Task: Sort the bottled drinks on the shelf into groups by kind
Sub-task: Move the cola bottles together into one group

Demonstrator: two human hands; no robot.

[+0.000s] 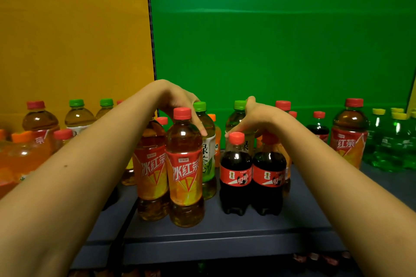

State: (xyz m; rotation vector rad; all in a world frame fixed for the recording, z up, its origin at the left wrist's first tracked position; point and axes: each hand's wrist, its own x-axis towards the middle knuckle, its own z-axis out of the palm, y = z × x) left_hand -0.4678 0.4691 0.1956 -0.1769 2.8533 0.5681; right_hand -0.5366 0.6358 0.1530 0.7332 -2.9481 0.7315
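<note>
We see both hands reaching over the front bottles on the dark shelf point(225, 227).

The left hand point(177, 101) is arched behind the cap of the front iced tea bottle point(185, 171). Its fingers point(200, 127) are pressed together and run down the shoulder of the left green tea bottle point(208, 141). The thumb is hidden, so we cannot tell if the grip is closed.

The right hand point(254, 117) is on the right green tea bottle point(236, 119). The thumb is up beside the green cap, and the fingers are together, curled across the shoulder.

Both green tea bottles stand upright mid-shelf, behind the front row.

Front row near the front edge, left to right: second iced tea bottle point(153, 164) touching the front one, then two cola bottles point(235, 175) side by side, touching.

Toward the shelf's left edge we see orange soda bottles point(20, 155). Along the back there are an iced tea bottle and two more green-capped bottles point(77, 114).

Toward the right edge stand another iced tea bottle point(349, 137), a small cola behind the right forearm, and green soda bottles with yellow caps point(394, 141).

The back wall is a yellow panel point(67, 29) on the left and a green panel point(270, 29) on the right.
</note>
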